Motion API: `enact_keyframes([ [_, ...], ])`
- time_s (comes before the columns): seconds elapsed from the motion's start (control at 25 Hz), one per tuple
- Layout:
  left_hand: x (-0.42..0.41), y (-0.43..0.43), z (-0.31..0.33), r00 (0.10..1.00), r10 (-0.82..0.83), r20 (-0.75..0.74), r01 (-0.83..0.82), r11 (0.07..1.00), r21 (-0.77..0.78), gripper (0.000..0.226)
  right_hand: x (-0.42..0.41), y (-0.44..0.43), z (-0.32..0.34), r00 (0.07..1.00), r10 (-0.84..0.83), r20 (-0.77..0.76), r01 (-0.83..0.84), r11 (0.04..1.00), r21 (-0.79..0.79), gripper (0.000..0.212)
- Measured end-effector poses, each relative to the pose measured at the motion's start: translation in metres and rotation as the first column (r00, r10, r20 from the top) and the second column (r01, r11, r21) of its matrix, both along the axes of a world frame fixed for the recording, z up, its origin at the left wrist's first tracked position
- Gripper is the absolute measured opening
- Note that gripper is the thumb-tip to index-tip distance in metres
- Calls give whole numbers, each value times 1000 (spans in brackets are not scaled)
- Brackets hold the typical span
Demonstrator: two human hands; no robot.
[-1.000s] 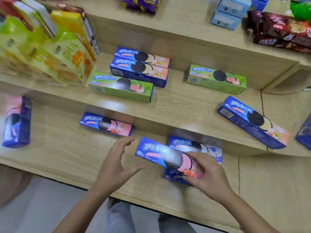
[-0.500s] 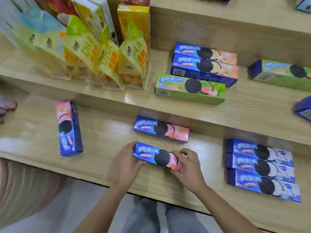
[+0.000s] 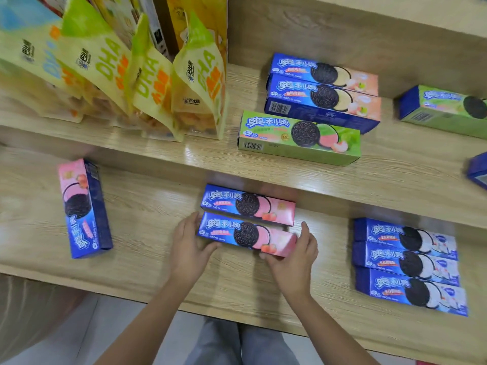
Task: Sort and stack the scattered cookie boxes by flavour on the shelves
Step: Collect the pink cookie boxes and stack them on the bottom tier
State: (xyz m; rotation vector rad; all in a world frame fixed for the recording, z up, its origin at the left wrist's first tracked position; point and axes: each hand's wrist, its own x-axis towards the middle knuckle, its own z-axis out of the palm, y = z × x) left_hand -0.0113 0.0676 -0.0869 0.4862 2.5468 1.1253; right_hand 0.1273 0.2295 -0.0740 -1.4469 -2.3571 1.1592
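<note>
Since the earlier frame, you have moved the held pink box (image 3: 246, 234) back along the lower shelf (image 3: 147, 206) until its long side lies just beside the second pink box (image 3: 247, 204), which sits against the riser of the shelf above. Both boxes lie flat, parallel, logos to the left.

Your left hand (image 3: 188, 247) covers the blue end of the held pink box; its fingers (image 3: 193, 219) are curled around that end. Your right hand (image 3: 292, 255) clasps the pink end, thumb (image 3: 307, 230) on the far side and the other fingers below the near edge. Both hands grip the box (whether its base rests fully on the shelf cannot be told).

A third pink box (image 3: 83, 206) lies well apart to the left on the same shelf, turned lengthwise away from you, pink end farthest.

To the right on the lower shelf, three blue-and-white boxes (image 3: 407, 264) lie side by side, touching, in one row.

On the middle shelf (image 3: 395, 169), two peach-tinted boxes (image 3: 324, 90) lie together. A green box (image 3: 299, 138) lies just in front of them. A second green box (image 3: 445, 109) lies well apart to the right, cut by the frame edge.

Yellow snack pouches (image 3: 147, 83) stand leaning at the left of the middle shelf.
</note>
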Motion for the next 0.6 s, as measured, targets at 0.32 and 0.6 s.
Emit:
enact_keyframes([
  [0.32,-24,4,9,996,-82,18,81,994,68,84,-19,10,-3,999,38,-15,-39,997,-59,104],
  [0.6,-42,-34,36,967,-255,2,255,966,-47,78,-11,22,14,974,211,84,-213,977,13,108],
])
